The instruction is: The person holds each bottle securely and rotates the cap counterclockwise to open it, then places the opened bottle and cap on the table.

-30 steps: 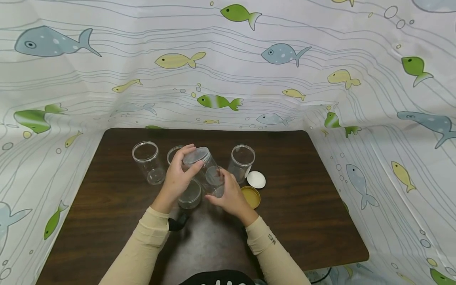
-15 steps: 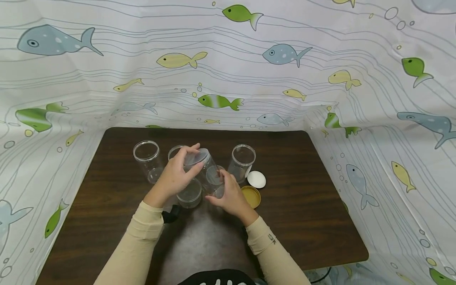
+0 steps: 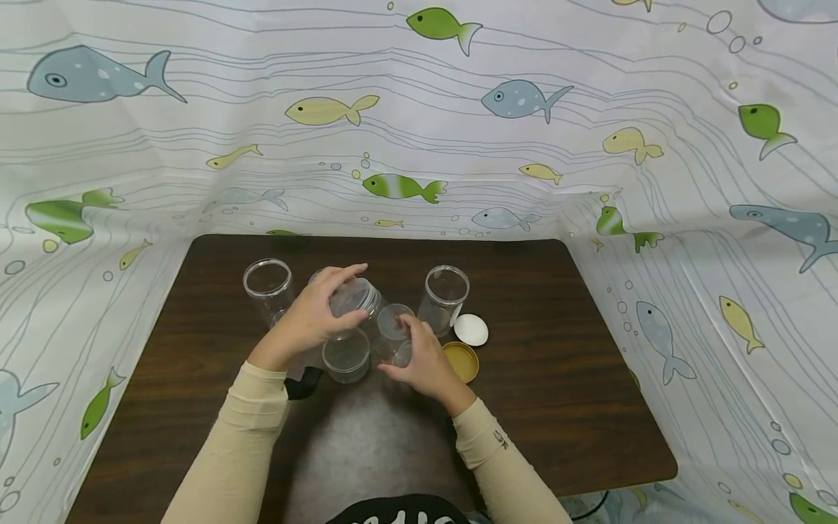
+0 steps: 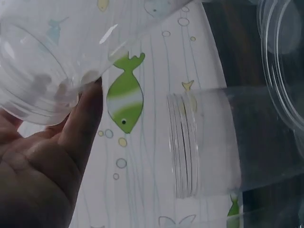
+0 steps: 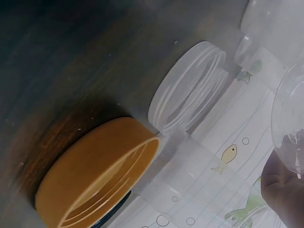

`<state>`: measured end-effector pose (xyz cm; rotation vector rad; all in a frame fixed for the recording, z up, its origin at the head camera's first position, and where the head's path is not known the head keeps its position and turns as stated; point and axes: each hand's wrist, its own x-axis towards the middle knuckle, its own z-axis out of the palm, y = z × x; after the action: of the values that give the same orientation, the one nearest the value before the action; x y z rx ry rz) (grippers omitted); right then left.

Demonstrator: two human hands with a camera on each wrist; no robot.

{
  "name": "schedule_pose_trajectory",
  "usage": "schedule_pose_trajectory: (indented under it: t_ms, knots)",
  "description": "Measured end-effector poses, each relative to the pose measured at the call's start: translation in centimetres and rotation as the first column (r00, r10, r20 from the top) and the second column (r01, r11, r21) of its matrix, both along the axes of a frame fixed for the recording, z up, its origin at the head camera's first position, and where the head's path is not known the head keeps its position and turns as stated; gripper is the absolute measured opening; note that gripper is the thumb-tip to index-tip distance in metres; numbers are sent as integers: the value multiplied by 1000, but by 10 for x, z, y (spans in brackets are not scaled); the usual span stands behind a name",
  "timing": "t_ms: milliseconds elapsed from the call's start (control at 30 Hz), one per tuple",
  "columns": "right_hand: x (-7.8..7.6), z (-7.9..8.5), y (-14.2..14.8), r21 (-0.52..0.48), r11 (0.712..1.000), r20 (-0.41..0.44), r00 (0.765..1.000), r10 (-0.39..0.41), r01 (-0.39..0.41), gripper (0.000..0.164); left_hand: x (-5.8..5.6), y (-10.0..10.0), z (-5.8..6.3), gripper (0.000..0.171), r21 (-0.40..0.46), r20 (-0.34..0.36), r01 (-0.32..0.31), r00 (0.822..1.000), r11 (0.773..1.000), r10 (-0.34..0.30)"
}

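A clear plastic jar point(image 3: 385, 336) is held tilted between my two hands over the middle of the table. Thumb and fingers of my left hand point(image 3: 297, 324) spread around its cloudy lid point(image 3: 350, 297), which faces up and to the left. The left wrist view shows these fingers at the ribbed edge of the lid point(image 4: 33, 76). My right hand point(image 3: 428, 362) grips the lower end from the right. Part of that hand point(image 5: 287, 192) shows beneath the rounded jar end point(image 5: 292, 114) in the right wrist view.
Open clear jars stand at the left point(image 3: 267, 280) and right point(image 3: 445, 285); my left hand mostly hides another. A shorter clear container point(image 3: 347, 358) stands in front. Right of my hands lie a white disc point(image 3: 471, 330) and an orange-gold lid point(image 3: 461, 362). A translucent threaded ring point(image 5: 185, 88) shows too.
My left hand and wrist have swung left and slightly down, and the lid end of the jar has dipped a little. My right hand has stayed nearly still.
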<state>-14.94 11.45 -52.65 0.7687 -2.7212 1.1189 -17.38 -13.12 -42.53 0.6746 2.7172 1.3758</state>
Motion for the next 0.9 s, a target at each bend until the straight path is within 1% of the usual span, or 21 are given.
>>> schedule_pose_trajectory:
  t_ms: [133, 233, 333, 400, 500, 633, 733, 767, 833, 900]
  knots:
    - [1, -1, 1, 8, 1000, 3, 1000, -4, 4, 89, -2, -5, -4, 70, 32, 0, 20, 1000, 999, -20]
    - [1, -1, 1, -16, 1000, 26, 1000, -2, 3, 88, -3, -7, -9, 62, 77, -17, 13, 1000, 997, -12]
    - [0, 0, 1, -49, 999, 50, 999, 0, 3, 87, -3, -9, -13, 63, 123, -29, -12, 999, 992, 16]
    - [0, 0, 1, -73, 997, 66, 998, 1, 4, 86, -2, -9, -15, 67, 164, -11, -30, 999, 986, 32]
    - [0, 1, 2, -106, 994, 91, 996, -5, 14, 87, -2, -7, -17, 73, 231, 42, -35, 999, 972, 26]
    - [-1, 0, 4, -149, 989, 116, 993, -5, 22, 87, -2, -2, -20, 79, 331, 119, -16, 993, 943, -25]
    - [-3, 0, 4, -177, 984, 122, 992, 2, 20, 86, -1, 1, -24, 87, 394, 159, -7, 985, 919, -61]
    - [-3, 0, 4, -183, 983, 123, 992, 6, 17, 85, 0, 1, -25, 89, 403, 168, -7, 984, 915, -66]
    - [-4, 0, 4, -193, 981, 120, 993, 10, 14, 84, 0, 0, -27, 88, 397, 156, -2, 986, 918, -65]
    - [-3, 0, 5, -203, 979, 122, 992, 13, 12, 84, 0, -1, -30, 85, 386, 135, -8, 990, 922, -48]
